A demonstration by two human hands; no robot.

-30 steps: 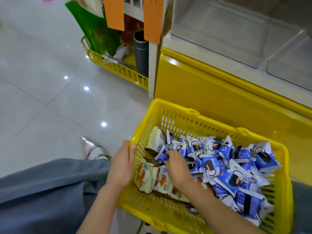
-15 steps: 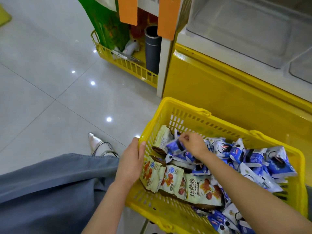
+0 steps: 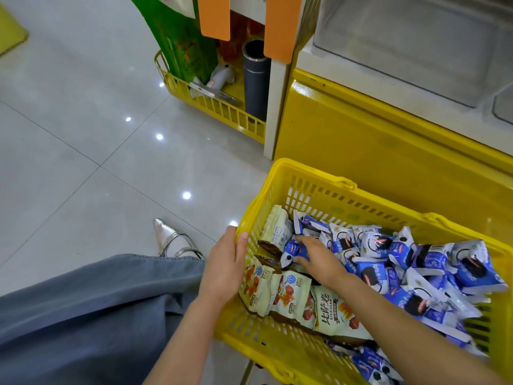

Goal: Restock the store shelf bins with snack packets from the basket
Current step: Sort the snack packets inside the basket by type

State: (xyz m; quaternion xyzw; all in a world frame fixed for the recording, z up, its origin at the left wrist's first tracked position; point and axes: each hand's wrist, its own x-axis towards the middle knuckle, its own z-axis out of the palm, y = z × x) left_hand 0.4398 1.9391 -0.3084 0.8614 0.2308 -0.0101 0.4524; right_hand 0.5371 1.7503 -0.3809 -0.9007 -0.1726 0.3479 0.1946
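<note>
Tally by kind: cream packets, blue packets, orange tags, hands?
Cream snack packets in the yellow plastic basket: 4
Orange hanging tags: 2
Hands: 2 (left hand holding the basket rim, right hand on the blue pile)
Blue-and-white snack packets: overlapping pile, no exact count
Total counted: 8

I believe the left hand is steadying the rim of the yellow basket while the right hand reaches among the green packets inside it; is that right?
Nearly. The head view shows the left hand on the rim of the yellow basket, as you say, but the right hand is among the blue packets, fingers on one of them. The cream packets lie beside it; none are green.
</note>
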